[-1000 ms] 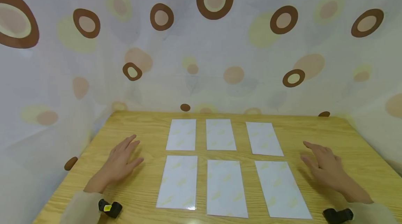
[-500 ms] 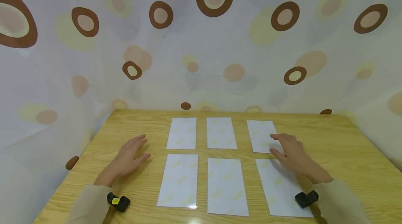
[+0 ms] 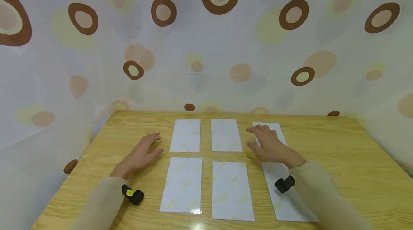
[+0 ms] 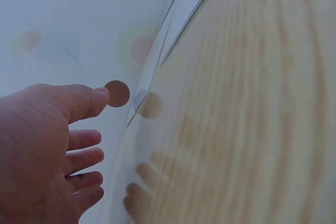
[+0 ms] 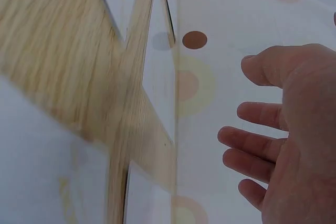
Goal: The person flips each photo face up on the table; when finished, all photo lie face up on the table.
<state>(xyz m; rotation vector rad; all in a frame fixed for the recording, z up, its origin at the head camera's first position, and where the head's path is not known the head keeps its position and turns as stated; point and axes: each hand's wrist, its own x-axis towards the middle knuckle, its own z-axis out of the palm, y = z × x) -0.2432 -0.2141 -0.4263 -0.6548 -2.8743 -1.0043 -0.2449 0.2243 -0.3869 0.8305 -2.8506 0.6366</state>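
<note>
Several white rectangular cards with faint yellow marks lie flat in two rows on a wooden table (image 3: 338, 151). My left hand (image 3: 142, 153), fingers relaxed and holding nothing, hovers left of the back left card (image 3: 185, 135) and front left card (image 3: 181, 185). Over the back right card (image 3: 272, 128) reaches my right hand (image 3: 269, 144), its fingers apart and pointing toward the back middle card (image 3: 226, 135). That hand and its sleeve cover parts of the back right card and the front right card (image 3: 284, 201). The front middle card (image 3: 232, 191) is fully visible between the hands.
A pale curtain (image 3: 222, 51) with brown, yellow and peach ovals stands along the table's back and both sides. Black wrist cameras are strapped at the left sleeve (image 3: 103, 197) and right sleeve (image 3: 316, 187). A bright glare spot shows at the front left card's lower edge.
My right hand has swung left from the table's right side to above the back right card. The left hand has drifted right and slightly farther back. The cards have stayed put.
</note>
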